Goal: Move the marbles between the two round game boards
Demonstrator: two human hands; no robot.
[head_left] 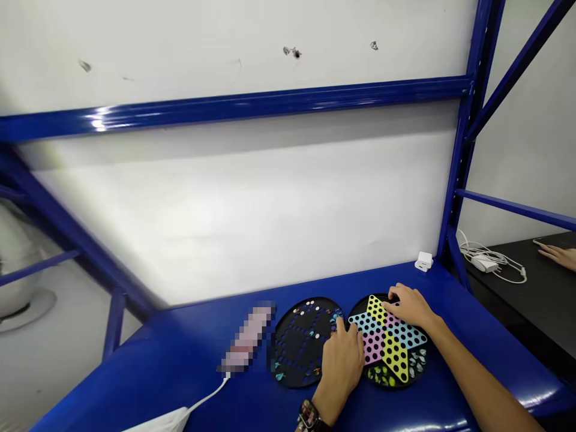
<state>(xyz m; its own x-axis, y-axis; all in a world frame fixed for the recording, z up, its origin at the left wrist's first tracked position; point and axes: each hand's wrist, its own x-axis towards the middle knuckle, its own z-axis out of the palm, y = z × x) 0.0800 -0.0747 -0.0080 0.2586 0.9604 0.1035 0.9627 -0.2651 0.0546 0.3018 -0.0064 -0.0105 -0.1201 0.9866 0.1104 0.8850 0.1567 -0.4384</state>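
A star-shaped Chinese checkers board (384, 333) with pink, yellow and light-blue points full of black holes rests over a round black tray (420, 375). My right hand (411, 308) grips its far right side, the thumb over the edge on the upper pink point. At the board's left edge my left hand (342, 358) has its fingers bent by the lower pink point, and its fingertips are partly hidden. Green gem pieces (382, 377) and clear gem pieces (418, 360) show in the tray beyond the board's edges.
Left of my left hand lies a second round black board (292, 342) with small coloured pieces. A pixelated phone (248, 342) is on a white cable (209, 396). A white charger (423, 261) stands at the back. Another person's hand (560, 255) is on the black table at right.
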